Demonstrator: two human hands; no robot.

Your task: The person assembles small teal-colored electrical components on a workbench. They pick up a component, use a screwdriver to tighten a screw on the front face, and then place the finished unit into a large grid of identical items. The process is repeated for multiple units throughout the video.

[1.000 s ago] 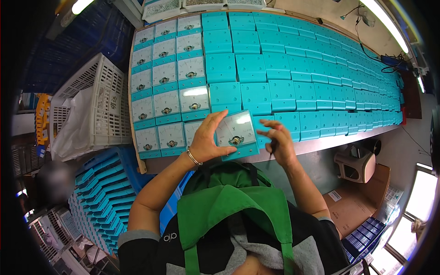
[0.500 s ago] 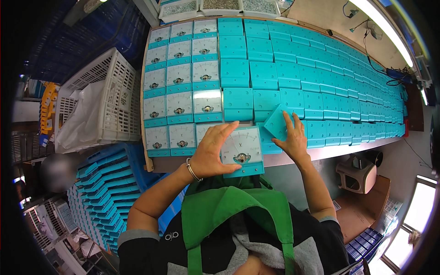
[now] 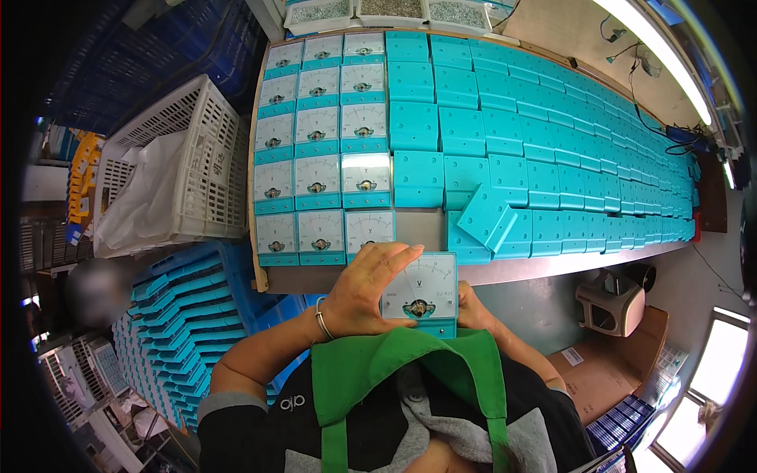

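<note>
A square analog panel voltmeter with a white dial and teal base is held upright in front of my chest, its dial facing up at me. My left hand is closed around its left side, thumb at the lower edge and fingers over the top. My right hand is curled at its right edge, with its fingertips hidden behind the meter. On the table, a teal meter housing lies askew on its neighbours in the front row. Left of it, finished-looking voltmeters stand dial up in rows.
Many teal housings fill the table to the right. Trays of small metal parts stand at the back. A white plastic crate is at the left, above stacked teal parts. A cardboard box lies at the lower right.
The voltmeter in my left hand has come nearer my body. My right hand has left the askew housing and moved to the voltmeter's right side; the housing has turned slightly.
</note>
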